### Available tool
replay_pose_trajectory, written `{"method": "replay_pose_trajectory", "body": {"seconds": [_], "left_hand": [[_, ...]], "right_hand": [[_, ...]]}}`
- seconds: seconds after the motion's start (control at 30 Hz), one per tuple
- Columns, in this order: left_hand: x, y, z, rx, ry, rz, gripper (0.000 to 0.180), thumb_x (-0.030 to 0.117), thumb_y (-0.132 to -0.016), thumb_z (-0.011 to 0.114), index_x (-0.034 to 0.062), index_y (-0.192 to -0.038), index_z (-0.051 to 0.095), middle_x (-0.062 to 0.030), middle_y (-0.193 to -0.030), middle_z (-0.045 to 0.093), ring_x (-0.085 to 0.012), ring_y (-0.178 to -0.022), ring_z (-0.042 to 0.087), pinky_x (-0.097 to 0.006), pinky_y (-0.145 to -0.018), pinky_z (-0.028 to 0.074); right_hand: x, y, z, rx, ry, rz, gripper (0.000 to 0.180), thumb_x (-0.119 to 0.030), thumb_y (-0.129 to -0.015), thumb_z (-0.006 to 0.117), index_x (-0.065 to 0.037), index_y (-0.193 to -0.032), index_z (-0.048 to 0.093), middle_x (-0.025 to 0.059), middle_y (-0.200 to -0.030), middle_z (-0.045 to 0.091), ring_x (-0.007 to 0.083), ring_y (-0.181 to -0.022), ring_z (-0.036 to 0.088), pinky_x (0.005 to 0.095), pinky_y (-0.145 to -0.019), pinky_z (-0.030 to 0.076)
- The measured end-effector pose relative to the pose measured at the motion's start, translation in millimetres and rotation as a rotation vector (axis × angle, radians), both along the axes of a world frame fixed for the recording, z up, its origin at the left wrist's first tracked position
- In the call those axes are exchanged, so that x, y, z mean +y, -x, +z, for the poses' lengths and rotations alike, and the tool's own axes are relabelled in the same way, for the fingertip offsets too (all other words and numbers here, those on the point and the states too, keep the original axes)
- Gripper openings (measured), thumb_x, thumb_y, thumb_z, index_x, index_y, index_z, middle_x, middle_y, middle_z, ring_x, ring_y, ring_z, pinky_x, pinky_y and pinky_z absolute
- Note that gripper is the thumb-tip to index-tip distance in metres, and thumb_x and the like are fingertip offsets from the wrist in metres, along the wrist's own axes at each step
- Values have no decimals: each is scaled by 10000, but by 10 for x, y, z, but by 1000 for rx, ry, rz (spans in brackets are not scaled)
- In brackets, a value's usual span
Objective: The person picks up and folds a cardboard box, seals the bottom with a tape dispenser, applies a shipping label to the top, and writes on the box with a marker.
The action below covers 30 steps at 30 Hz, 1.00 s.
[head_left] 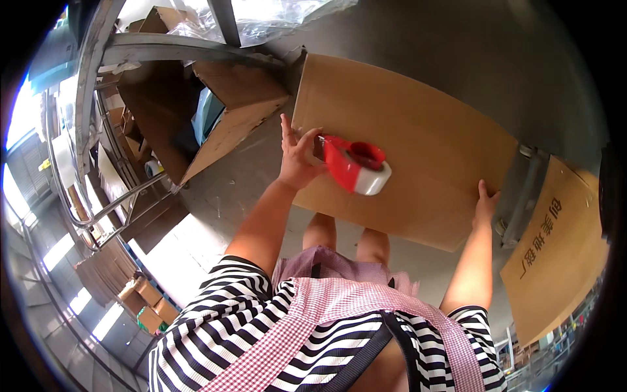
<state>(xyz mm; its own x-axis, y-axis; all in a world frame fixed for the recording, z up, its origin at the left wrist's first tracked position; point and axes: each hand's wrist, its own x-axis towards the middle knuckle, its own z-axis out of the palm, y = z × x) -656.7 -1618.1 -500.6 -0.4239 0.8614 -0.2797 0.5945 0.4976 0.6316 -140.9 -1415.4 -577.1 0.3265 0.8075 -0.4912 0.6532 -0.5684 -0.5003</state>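
Head view: your left hand (297,160) grips the red tape dispenser (353,166) (fingers wrapped), right hand (485,204) fingers flat on the cardboard box (418,137); you're mid-taping, so keep steady pressure.

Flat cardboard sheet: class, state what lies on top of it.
On the cardboard sheet: a red tape dispenser held by the left hand; right hand at its edge. Beneath is hidden.

Both arms reach forward — left hand (297,160) seemingly gripping, fingers (307,138) curled — right hand (486,206) pressed flat.
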Motion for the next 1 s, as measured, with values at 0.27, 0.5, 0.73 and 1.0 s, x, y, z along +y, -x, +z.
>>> {"method": "replay_pose_trajectory", "body": {"seconds": [0.27, 0.5, 0.73, 1.0], "left_hand": [[-1, 112, -145, -148, -193, 164, 789, 410, -547, 951, 134, -1226, 660, -302, -1606, 73, -356, -1431, 368, -458, -1165, 335], [-32, 205, -104, -266, -66, 280, 741, 349, -562, 953, 188, -1235, 686, -265, -1619, 47, -334, -1320, 495, -419, -1126, 406], [-108, 209, -232, -294, -94, 314, 764, 472, -565, 927, 191, -1232, 683, -287, -1606, 90, -377, -1411, 377, -448, -1139, 372], [-157, 228, -295, -248, -141, 297, 779, 494, -569, 912, 228, -1257, 662, -322, -1586, 155, -439, -1467, 243, -486, -1146, 346]], "right_hand": [[9, 194, 278, 251, 2, -37, 1046, -428, -879, 730, -11, -1577, 73, 146, -1648, 121, 283, -1510, 152, 403, -1211, 159], [-70, 885, 494, 41, -90, 153, 1054, -395, -885, 725, -11, -1576, 27, 155, -1657, 44, 292, -1528, 65, 418, -1234, 95], [-181, 639, 209, -78, -23, 136, 1166, -455, -849, 748, 29, -1557, -42, 189, -1653, 5, 322, -1527, 50, 438, -1233, 90], [-100, 1671, 993, -739, -57, 833, 1100, -549, -788, 761, -57, -1571, 165, 221, -1609, 195, 369, -1501, 151, 511, -1202, 200]]}}
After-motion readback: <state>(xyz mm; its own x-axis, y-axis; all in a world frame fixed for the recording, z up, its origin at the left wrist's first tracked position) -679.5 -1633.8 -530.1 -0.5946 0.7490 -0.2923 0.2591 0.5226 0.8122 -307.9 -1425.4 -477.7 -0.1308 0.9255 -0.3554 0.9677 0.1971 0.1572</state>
